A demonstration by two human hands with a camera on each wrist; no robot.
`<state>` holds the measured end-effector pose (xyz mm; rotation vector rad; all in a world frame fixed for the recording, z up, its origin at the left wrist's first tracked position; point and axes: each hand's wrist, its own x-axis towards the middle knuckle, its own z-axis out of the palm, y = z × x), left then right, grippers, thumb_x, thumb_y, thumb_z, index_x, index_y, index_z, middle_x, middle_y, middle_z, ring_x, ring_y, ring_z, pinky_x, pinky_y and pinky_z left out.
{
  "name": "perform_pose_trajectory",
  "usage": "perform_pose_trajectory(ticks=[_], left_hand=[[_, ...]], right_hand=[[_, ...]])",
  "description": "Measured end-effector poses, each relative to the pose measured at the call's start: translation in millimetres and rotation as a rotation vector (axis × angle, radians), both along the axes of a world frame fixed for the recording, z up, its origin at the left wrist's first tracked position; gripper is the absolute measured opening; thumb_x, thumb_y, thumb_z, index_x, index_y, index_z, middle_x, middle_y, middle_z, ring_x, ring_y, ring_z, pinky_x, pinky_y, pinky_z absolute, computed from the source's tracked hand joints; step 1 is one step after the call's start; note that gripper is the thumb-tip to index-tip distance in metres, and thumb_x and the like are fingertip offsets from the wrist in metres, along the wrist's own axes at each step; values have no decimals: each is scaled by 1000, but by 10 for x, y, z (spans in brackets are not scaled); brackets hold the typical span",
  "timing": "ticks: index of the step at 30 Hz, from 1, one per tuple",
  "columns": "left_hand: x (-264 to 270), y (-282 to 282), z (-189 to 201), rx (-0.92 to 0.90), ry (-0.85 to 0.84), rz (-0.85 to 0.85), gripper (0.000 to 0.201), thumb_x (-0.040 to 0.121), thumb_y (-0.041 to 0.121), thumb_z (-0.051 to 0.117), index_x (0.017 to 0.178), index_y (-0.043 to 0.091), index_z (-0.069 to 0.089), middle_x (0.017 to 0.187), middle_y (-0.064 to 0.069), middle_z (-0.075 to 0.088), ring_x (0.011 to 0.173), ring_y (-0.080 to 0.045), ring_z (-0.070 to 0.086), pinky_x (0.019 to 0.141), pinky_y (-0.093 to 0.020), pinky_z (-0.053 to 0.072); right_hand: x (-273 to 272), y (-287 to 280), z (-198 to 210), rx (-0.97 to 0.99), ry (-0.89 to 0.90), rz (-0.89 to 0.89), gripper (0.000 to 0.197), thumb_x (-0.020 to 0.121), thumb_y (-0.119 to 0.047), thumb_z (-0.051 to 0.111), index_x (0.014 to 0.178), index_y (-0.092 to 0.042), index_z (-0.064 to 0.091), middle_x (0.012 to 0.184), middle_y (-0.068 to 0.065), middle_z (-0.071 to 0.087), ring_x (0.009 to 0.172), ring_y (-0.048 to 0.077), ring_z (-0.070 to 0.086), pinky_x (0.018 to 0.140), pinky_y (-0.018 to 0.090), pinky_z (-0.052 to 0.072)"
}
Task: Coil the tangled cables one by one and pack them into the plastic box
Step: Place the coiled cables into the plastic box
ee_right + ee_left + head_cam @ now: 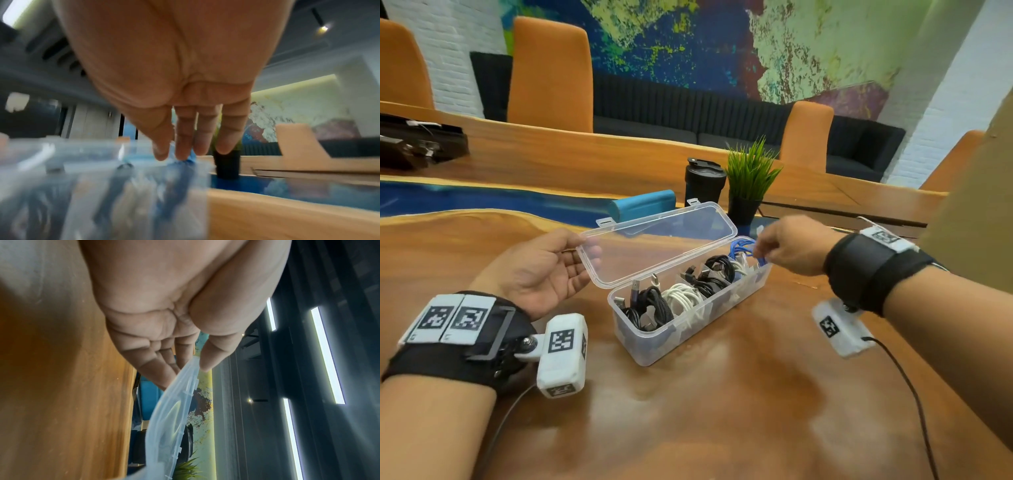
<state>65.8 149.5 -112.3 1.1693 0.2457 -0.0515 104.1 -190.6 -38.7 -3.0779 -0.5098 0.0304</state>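
A clear plastic box (688,330) stands on the wooden table, its hinged lid (661,240) raised. Inside lie coiled cables in a row: black (650,303), white (685,298), black (717,270) and, at the far end, blue (741,246). My left hand (585,255) pinches the lid's left end between thumb and fingers; the left wrist view shows the lid (170,418) caught at the fingertips (202,365). My right hand (758,255) reaches over the box's far right end, its fingertips pinching the blue cable (190,160). The right wrist view is blurred.
Behind the box stand a potted plant (750,181), a black tumbler (703,181) and a teal case (643,205). A black bag (414,144) lies far left. Orange chairs (551,72) line the far side. Wrist-camera wires trail on the table.
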Motion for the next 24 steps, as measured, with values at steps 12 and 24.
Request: perform_pose_trajectory(ticks=[12,24], left_hand=[[66,-204,293,435,-28,-55,18,102,9,47,101,7,64,83,-8,68,72,-19,59,51,-20,55],[400,-753,591,926,-257,-61,18,92,-7,59,100,7,68,92,-16,72,80,-22,66,74,-36,58]], right_hand=[[-206,-635,-317,352,-111,-163,30,72,-41,83,85,-23,63,81,-8,60,76,13,56,66,27,46],[-452,-791,-275,301,-75,-95,35,94,-33,62,127,-22,63,123,-4,63,113,18,56,95,32,46]])
